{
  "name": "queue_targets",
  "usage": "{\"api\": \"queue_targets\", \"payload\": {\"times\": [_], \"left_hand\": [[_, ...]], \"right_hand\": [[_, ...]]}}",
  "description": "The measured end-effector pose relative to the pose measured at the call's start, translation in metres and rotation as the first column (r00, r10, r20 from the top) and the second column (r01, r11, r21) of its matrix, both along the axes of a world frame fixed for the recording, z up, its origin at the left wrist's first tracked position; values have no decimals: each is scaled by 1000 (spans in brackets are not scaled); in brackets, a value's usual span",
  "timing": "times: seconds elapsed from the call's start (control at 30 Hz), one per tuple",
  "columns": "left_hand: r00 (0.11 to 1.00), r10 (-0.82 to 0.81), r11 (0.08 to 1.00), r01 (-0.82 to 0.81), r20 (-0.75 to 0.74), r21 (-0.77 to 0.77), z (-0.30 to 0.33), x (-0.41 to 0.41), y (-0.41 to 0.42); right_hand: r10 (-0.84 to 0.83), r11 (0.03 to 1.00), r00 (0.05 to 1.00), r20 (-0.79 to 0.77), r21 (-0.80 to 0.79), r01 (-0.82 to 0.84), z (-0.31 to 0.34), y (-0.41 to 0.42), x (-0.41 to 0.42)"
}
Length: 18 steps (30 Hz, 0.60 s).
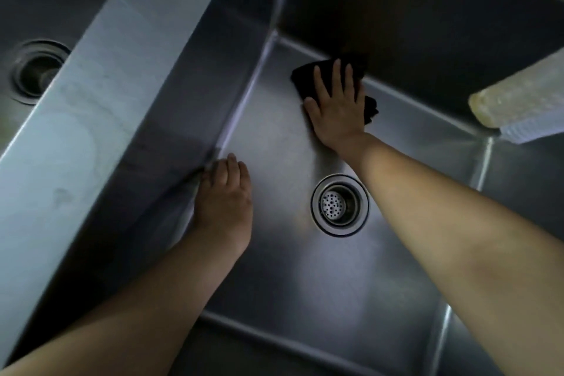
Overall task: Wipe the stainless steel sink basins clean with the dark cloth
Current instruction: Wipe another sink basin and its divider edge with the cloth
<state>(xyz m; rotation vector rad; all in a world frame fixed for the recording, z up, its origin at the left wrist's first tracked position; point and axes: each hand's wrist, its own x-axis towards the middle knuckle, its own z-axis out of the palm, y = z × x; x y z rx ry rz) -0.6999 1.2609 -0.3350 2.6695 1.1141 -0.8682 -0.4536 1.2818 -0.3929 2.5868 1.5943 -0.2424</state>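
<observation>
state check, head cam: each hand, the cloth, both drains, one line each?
Right hand: fingers straight, pressing flat on the cloth; no grip.
Left hand: holds nothing, fingertips at the basin's left wall.
Dark crumpled cloth: bunched under the right hand, at the floor's far edge.
Round steel drain strainer: seated, uncovered.
Left basin's round drain: open, no strainer visible.

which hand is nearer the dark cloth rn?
Right. The right hand presses flat on the dark cloth at the basin's far edge. The left hand is apart from it, resting by the divider wall beside the drain strainer.
</observation>
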Motion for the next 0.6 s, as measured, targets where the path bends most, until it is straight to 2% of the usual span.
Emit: {"api": "queue_targets", "payload": {"times": [0.13,0.33,0.43,0.6], "left_hand": [[1000,-25,1000,25,4,19,-1,-3,-3],[999,-27,999,27,25,22,-7,-3,-3],[999,-31,999,30,10,31,-10,-3,-3],[998,-63,996,64,-18,56,-11,-3,-1]], "right_hand": [[197,980,980,-22,-19,-197,3,-11,-16],[490,870,869,-64,-23,-492,3,-11,-54],[466,884,882,-73,-12,-468,4,15,-41],[276,961,959,-68,20,-276,0,30,-23]]}}
